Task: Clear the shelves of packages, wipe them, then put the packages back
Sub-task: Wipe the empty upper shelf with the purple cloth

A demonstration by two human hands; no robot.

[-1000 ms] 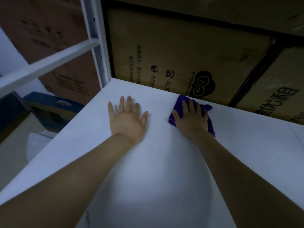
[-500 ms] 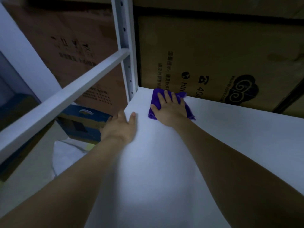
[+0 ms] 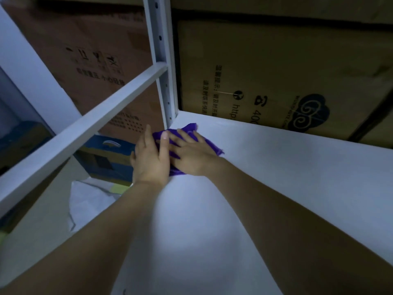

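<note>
My white shelf fills the lower right of the frame, running up to its far left corner near the centre. Behind it, across the upper right, a brown box with dark print and a cloud logo stands against the shelf's back edge. A second printed carton fills the upper left, beyond the rack. The white post drops from the top centre to the shelf corner, and a crossbar slants from it down to the left edge, crossing in front of that carton. Under the bar, left of centre, sits a blue case with a handle slot, and white plastic lies below it.

The purple cloth lies at the shelf corner, just beside the post's foot. My right hand lies flat on it, fingers spread. My left hand sits at the shelf's left edge, uncurled, its thumb laid straight across the cloth beside my right fingers.
</note>
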